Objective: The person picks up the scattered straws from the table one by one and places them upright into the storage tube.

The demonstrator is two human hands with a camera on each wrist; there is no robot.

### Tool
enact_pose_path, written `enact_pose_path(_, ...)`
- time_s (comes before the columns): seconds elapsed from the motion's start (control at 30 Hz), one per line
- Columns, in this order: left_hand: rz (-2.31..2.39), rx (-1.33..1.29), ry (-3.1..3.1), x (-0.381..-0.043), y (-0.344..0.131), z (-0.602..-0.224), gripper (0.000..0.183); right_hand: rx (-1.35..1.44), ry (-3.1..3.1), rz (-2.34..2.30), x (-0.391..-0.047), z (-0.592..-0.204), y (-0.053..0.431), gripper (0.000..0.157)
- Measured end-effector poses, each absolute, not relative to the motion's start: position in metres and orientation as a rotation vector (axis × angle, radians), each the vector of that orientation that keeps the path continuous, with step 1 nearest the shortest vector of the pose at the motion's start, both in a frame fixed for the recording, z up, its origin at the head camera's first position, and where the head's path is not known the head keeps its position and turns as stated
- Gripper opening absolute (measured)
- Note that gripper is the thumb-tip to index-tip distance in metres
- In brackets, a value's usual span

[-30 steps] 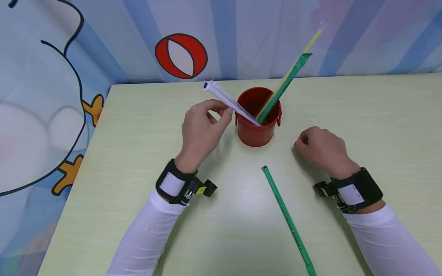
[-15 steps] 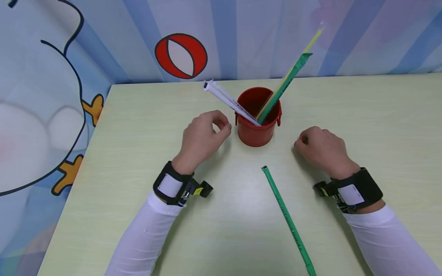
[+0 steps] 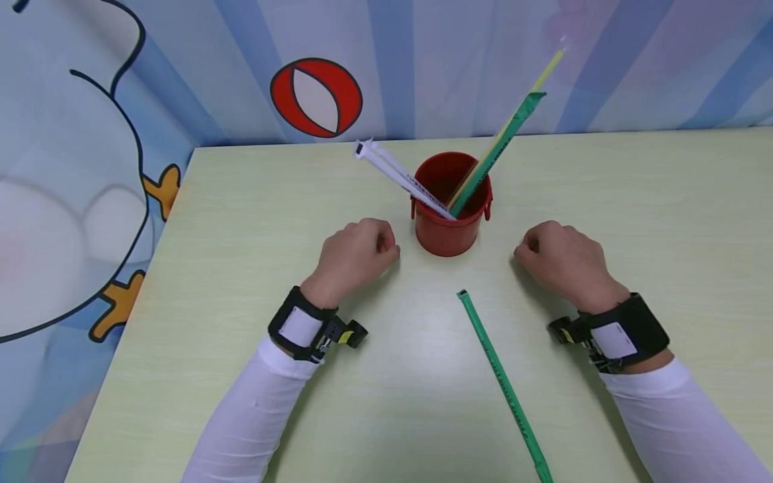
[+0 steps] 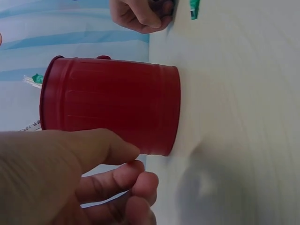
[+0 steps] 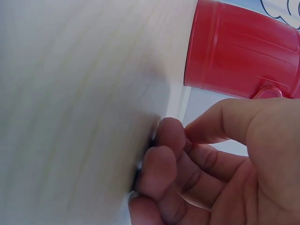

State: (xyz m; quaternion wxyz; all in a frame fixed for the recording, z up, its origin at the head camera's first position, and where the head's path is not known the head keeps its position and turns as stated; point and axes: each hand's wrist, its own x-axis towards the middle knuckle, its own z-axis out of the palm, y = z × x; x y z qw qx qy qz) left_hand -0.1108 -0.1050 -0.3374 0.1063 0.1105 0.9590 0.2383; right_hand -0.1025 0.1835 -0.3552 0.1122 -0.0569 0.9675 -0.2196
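Observation:
A small red bucket (image 3: 447,238) stands near the table's back edge. Out of its left side lean white wrapped straws (image 3: 395,176); a green wrapped straw (image 3: 506,139) and a yellow straw (image 3: 548,71) lean out to the right. My left hand (image 3: 355,258), left of the bucket and low over the table, holds nothing; in the left wrist view its loosely bent fingers (image 4: 110,180) are close to the bucket wall. My right hand (image 3: 566,263) rests loosely curled on the table right of the bucket, also without anything in it. Between the forearms lies another green wrapped straw (image 3: 504,382).
The pale wooden table (image 3: 241,221) reaches back to a printed blue cloth (image 3: 447,60) with a red ball drawing. Each wrist carries a black strap with a camera (image 3: 353,333).
My left hand has come away from the white straws at the bucket rim, down and towards the front. The right hand, the bucket and the straws have stayed where they were.

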Motion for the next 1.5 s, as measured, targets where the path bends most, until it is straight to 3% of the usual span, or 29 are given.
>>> enact_pose_path(1.5, 0.603, 0.381, 2.821, -0.108, -0.106, -0.357, 0.010, -0.278, 2.790, -0.633, -0.093, -0.340, 0.171, 0.026)
